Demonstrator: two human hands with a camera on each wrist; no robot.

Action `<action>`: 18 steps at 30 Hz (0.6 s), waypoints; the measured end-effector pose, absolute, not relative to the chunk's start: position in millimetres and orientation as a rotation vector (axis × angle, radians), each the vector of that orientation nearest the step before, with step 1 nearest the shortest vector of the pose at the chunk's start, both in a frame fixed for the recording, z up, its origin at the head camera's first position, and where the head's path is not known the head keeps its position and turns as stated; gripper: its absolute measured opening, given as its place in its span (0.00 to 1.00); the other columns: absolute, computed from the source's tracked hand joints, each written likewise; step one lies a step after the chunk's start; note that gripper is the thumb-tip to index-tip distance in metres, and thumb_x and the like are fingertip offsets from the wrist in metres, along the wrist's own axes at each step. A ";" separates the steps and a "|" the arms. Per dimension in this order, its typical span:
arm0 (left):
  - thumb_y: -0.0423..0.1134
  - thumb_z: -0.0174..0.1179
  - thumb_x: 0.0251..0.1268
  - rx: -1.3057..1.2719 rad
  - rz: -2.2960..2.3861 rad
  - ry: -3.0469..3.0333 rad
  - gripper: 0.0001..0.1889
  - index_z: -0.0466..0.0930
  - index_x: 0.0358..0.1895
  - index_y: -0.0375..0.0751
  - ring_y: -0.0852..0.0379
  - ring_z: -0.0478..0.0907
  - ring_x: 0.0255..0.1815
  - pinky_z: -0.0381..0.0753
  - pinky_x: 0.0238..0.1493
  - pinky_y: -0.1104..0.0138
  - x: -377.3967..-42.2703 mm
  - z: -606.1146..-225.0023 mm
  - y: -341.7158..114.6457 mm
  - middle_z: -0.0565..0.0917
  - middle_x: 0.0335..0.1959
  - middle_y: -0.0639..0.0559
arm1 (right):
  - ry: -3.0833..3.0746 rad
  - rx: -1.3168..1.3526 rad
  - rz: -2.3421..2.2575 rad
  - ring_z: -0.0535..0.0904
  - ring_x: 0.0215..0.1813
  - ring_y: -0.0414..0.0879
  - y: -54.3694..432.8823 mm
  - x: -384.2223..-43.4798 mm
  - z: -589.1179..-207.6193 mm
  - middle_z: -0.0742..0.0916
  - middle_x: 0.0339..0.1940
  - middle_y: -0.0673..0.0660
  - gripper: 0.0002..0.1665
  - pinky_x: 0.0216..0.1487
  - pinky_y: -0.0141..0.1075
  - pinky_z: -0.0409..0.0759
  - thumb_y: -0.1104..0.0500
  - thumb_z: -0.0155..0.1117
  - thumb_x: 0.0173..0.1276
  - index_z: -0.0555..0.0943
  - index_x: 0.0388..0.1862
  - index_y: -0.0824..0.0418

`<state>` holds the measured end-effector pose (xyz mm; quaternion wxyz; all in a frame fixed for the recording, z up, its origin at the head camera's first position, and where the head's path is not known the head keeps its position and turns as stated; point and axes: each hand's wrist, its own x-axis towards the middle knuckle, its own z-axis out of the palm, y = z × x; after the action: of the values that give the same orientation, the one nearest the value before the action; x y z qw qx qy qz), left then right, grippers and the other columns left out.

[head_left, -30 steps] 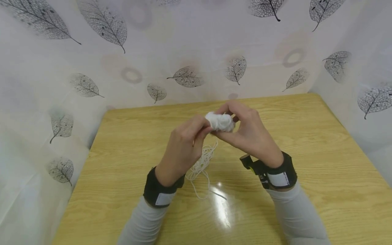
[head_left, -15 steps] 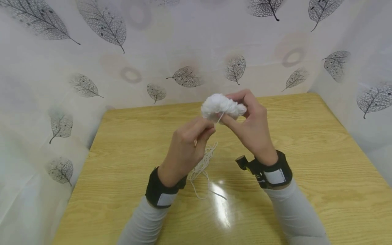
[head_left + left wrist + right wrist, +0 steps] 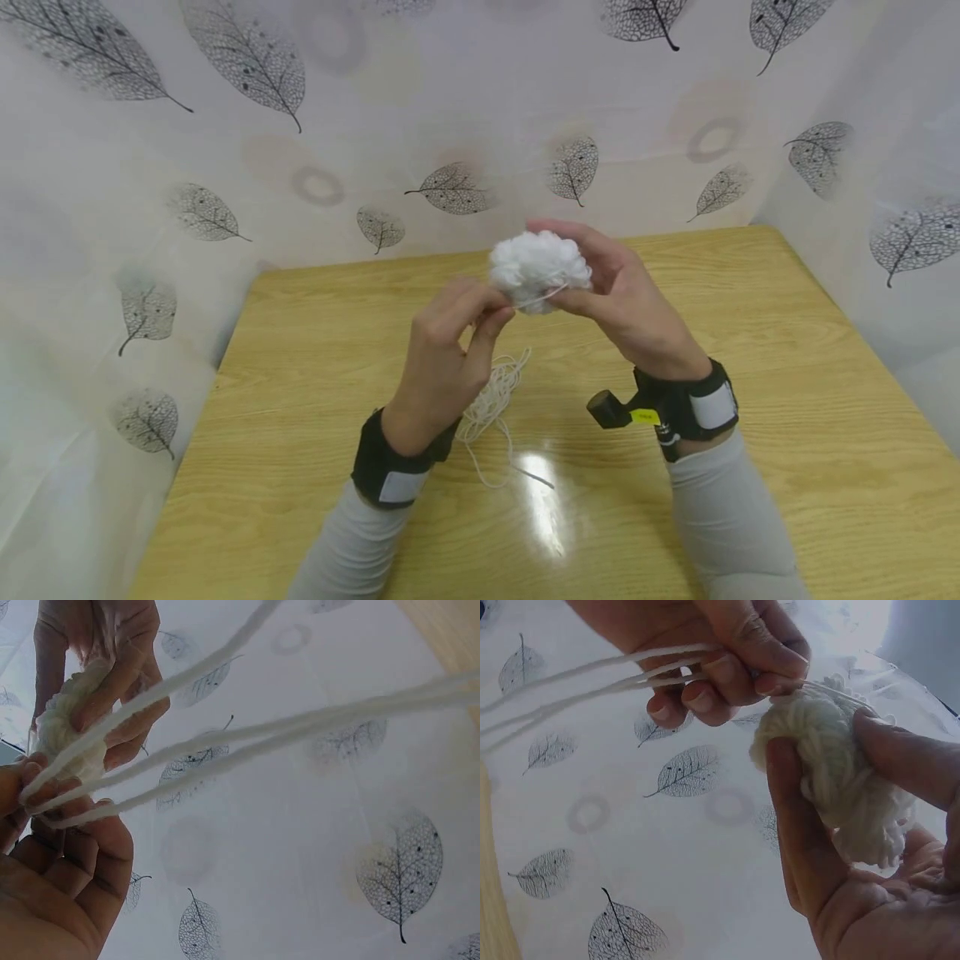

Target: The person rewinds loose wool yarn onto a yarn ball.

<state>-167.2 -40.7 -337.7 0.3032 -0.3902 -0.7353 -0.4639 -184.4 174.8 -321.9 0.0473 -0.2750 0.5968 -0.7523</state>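
Note:
Above the table, my right hand (image 3: 637, 308) grips a bundle of white yarn (image 3: 536, 262), thumb on the near side and fingers behind. Thick bunched loops show on the bundle (image 3: 821, 742) in the right wrist view. My left hand (image 3: 442, 358) is at its left edge, pinching a yarn strand (image 3: 542, 298) between thumb and fingertips. That strand runs taut across the bundle and under my right thumb. Several strands (image 3: 285, 724) trail away from my left fingers in the left wrist view. Below, a loose tangle of white yarn (image 3: 495, 400) lies on the table, partly hidden by my left hand.
The wood-grain table (image 3: 787, 358) stretches out on both sides of my arms. A thin grey yarn end (image 3: 536, 478) lies by a bright light reflection. Behind the table hangs a pale leaf-print curtain (image 3: 510, 100).
The bundle has risen and turned, so more of its broad face shows. My left hand has drawn slightly left, and the strand it pinches now lies flatter across the bundle.

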 end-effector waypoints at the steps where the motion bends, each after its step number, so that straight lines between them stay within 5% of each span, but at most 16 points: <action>1: 0.25 0.64 0.68 -1.034 -1.230 -1.944 0.04 0.79 0.35 0.32 0.53 0.74 0.32 0.76 0.34 0.66 -167.1 -337.7 -40.8 0.77 0.30 0.46 | 1.795 -0.849 -2.288 0.75 0.57 0.51 176.0 -184.9 -322.3 0.76 0.62 0.60 0.35 0.54 0.38 0.83 0.70 0.68 0.70 0.75 0.73 0.51; 4: 0.24 0.65 0.67 -1.036 -1.239 -1.937 0.04 0.79 0.35 0.31 0.53 0.74 0.32 0.76 0.34 0.65 -167.2 -338.0 -40.7 0.78 0.30 0.46 | 1.726 -0.886 -2.280 0.75 0.56 0.50 179.1 -185.7 -323.7 0.77 0.59 0.59 0.32 0.54 0.39 0.82 0.63 0.73 0.68 0.76 0.70 0.49; 11: 0.23 0.64 0.66 -1.031 -1.250 -1.959 0.04 0.80 0.34 0.31 0.54 0.75 0.30 0.77 0.33 0.67 -170.6 -340.3 -41.6 0.79 0.28 0.45 | 1.615 -0.924 -2.245 0.74 0.57 0.50 184.2 -184.8 -322.4 0.79 0.58 0.57 0.31 0.55 0.39 0.79 0.68 0.71 0.68 0.76 0.66 0.48; 18: 0.26 0.64 0.69 -1.048 -1.236 -2.005 0.02 0.81 0.37 0.31 0.55 0.75 0.29 0.77 0.32 0.67 -171.5 -340.8 -41.5 0.80 0.29 0.46 | 1.695 -0.927 -2.230 0.75 0.57 0.50 183.3 -184.0 -322.1 0.80 0.59 0.58 0.28 0.56 0.40 0.80 0.61 0.70 0.72 0.76 0.68 0.50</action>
<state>-171.5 -41.5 -340.8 0.2782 -0.3904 -0.7470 -0.4606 -184.0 183.3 -322.1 0.0952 -0.3127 0.5719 -0.7524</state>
